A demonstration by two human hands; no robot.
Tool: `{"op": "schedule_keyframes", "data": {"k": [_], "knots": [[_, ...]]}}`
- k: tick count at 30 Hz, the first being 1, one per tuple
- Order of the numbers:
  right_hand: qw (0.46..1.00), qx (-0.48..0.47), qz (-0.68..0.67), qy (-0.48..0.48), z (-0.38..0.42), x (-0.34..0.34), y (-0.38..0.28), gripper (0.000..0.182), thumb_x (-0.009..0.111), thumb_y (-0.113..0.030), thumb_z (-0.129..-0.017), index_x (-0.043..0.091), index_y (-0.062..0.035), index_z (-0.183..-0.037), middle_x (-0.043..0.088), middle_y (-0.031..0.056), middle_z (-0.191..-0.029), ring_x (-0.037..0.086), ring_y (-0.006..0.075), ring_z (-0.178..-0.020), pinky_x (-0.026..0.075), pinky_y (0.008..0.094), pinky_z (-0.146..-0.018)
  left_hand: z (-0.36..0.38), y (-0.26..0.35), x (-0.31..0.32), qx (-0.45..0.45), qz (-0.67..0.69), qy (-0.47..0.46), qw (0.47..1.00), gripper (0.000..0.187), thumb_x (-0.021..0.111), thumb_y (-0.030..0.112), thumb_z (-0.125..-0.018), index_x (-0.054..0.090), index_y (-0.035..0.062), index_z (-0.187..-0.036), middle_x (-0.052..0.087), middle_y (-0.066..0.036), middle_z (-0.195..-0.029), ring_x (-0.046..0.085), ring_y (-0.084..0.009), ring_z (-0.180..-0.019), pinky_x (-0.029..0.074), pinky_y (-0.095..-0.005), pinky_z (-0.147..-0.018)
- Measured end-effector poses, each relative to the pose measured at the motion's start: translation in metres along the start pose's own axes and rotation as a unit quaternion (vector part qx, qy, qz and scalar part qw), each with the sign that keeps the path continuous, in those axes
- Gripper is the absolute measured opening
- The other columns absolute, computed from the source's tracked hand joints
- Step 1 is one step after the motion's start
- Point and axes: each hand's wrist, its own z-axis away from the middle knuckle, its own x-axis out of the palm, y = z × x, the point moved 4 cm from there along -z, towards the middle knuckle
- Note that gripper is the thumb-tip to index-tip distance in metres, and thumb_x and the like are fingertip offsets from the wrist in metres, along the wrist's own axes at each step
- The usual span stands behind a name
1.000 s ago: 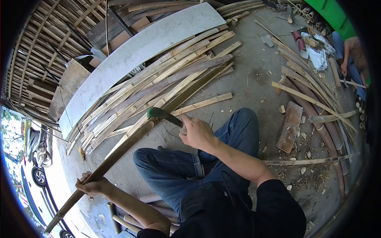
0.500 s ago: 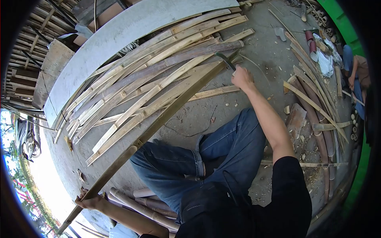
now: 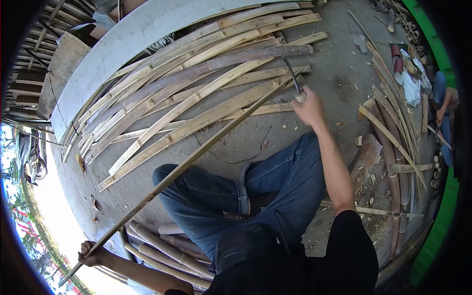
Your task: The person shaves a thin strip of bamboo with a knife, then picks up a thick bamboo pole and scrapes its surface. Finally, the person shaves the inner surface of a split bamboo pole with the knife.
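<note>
My left hand (image 3: 92, 254) is closed around the lower end of a long split bamboo strip (image 3: 199, 151). The strip slants up across my left knee, narrow edge upward, and its far end lies over other bamboo strips. In my right hand (image 3: 310, 107) is the handle of a sickle (image 3: 292, 74) with a thin, dark, curved blade. That blade points up and away, close to the far end of the strip; whether it touches cannot be made out.
Several split bamboo strips (image 3: 196, 96) lie fanned on the concrete floor before me, beside a pale curved sheet (image 3: 113, 51). Bamboo poles (image 3: 169, 253) lie at my left; more bamboo (image 3: 393, 182), a wooden block (image 3: 365, 156) and shavings at right. Another person (image 3: 445, 115) sits far right.
The bamboo strip has turned from its broad face to its narrow edge. My left hand has shifted slightly left and down. The sickle blade has swung to point more upward.
</note>
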Motion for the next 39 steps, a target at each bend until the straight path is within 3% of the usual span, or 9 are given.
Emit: {"op": "schedule_keyframes", "data": {"k": [4, 7, 12, 17, 25, 26, 30, 33, 39], "knots": [[0.972, -0.145, -0.107, -0.153, 0.117, 0.027, -0.120, 0.042, 0.076, -0.017, -0.076, 0.054, -0.0007, -0.108, 0.068, 0.0218, -0.085, 0.069, 0.0392, -0.082, 0.056, 0.0453, -0.072, 0.017, -0.026, 0.006, -0.005, -0.063, 0.068, 0.996, 0.037, 0.053, 0.022, -0.088, 0.036, 0.0130, -0.057, 0.037, -0.003, -0.054, 0.035, -0.0168, -0.046, 0.030, -0.0283, -0.046], [0.935, -0.253, -0.193, -0.152, 0.188, 0.041, -0.187, 0.043, 0.077, -0.015, -0.074, 0.053, -0.0009, -0.107, 0.067, 0.0202, -0.084, 0.069, 0.0396, -0.074, 0.056, 0.0448, -0.068, 0.038, -0.034, 0.010, -0.010, -0.121, 0.118, 0.986, 0.024, 0.054, 0.027, -0.090, 0.045, 0.0087, -0.076, 0.043, -0.005, -0.060, 0.043, -0.0188, -0.053, 0.037, -0.0318, -0.051], [0.923, -0.295, -0.128, -0.211, 0.233, 0.049, -0.256, 0.042, 0.074, -0.017, -0.078, 0.053, 0.0041, -0.108, 0.066, 0.0243, -0.081, 0.071, 0.0349, -0.073, 0.059, 0.0429, -0.062, 0.013, -0.030, -0.020, 0.001, -0.175, 0.155, 0.972, 0.023, 0.057, 0.030, -0.089, 0.051, 0.0079, -0.093, 0.050, -0.008, -0.071, 0.053, -0.0231, -0.062, 0.049, -0.0381, -0.059], [0.962, -0.170, -0.039, -0.209, 0.166, 0.064, -0.169, 0.041, 0.074, -0.016, -0.077, 0.055, 0.0027, -0.108, 0.068, 0.0250, -0.077, 0.071, 0.0394, -0.078, 0.058, 0.0471, -0.069, 0.009, -0.031, -0.037, -0.007, -0.158, 0.145, 0.977, 0.021, 0.061, 0.020, -0.085, 0.050, 0.0021, -0.087, 0.050, -0.010, -0.072, 0.054, -0.0246, -0.064, 0.049, -0.0388, -0.060], [0.948, -0.192, 0.108, -0.230, 0.109, 0.060, -0.128, 0.030, 0.067, -0.010, -0.080, 0.059, 0.0021, -0.107, 0.070, 0.0235, -0.083, 0.071, 0.0394, -0.080, 0.059, 0.0482, -0.070, -0.011, -0.072, -0.073, -0.047, -0.175, 0.131, 0.975, 0.020, 0.058, 0.026, -0.085, 0.047, 0.0106, -0.090, 0.047, -0.007, -0.075, 0.052, -0.0257, -0.069, 0.046, -0.0423, -0.063], [0.960, -0.127, 0.133, -0.212, 0.091, 0.058, -0.108, 0.031, 0.066, -0.009, -0.081, 0.059, 0.0025, -0.109, 0.070, 0.0237, -0.087, 0.072, 0.0393, -0.080, 0.059, 0.0476, -0.072, -0.013, -0.064, -0.069, 0.006, -0.255, 0.116, 0.960, 0.026, 0.051, 0.030, -0.088, 0.049, 0.0082, -0.102, 0.048, -0.011, -0.076, 0.050, -0.0220, -0.062, 0.044, -0.0368, -0.055], [0.955, 0.077, 0.257, -0.127, -0.021, 0.020, 0.057, 0.035, 0.070, -0.014, -0.082, 0.063, 0.0002, -0.113, 0.069, 0.0216, -0.110, 0.066, 0.0371, -0.109, 0.055, 0.0455, -0.090, -0.005, -0.029, -0.046, -0.010, -0.189, 0.115, 0.975, 0.019, 0.053, 0.029, -0.087, 0.048, 0.0111, -0.083, 0.045, -0.004, -0.055, 0.048, -0.0184, -0.048, 0.039, -0.0313, -0.049], [0.906, 0.209, 0.323, -0.178, -0.082, -0.021, 0.195, 0.039, 0.072, -0.021, -0.080, 0.067, -0.0017, -0.114, 0.066, 0.0224, -0.121, 0.063, 0.0358, -0.114, 0.052, 0.0447, -0.096, -0.011, -0.018, -0.044, -0.027, -0.172, 0.103, 0.979, 0.027, 0.055, 0.028, -0.086, 0.044, 0.0136, -0.065, 0.045, -0.004, -0.053, 0.045, -0.0185, -0.044, 0.037, -0.0300, -0.048], [0.986, 0.051, 0.160, -0.003, -0.065, -0.009, 0.114, 0.050, 0.073, -0.024, -0.078, 0.063, 0.0014, -0.120, 0.068, 0.0245, -0.114, 0.065, 0.0380, -0.108, 0.052, 0.0432, -0.093, -0.027, 0.007, -0.050, 0.003, -0.192, 0.100, 0.976, 0.031, 0.055, 0.027, -0.087, 0.044, 0.0129, -0.061, 0.046, -0.005, -0.053, 0.046, -0.0191, -0.047, 0.038, -0.0293, -0.049]]}}
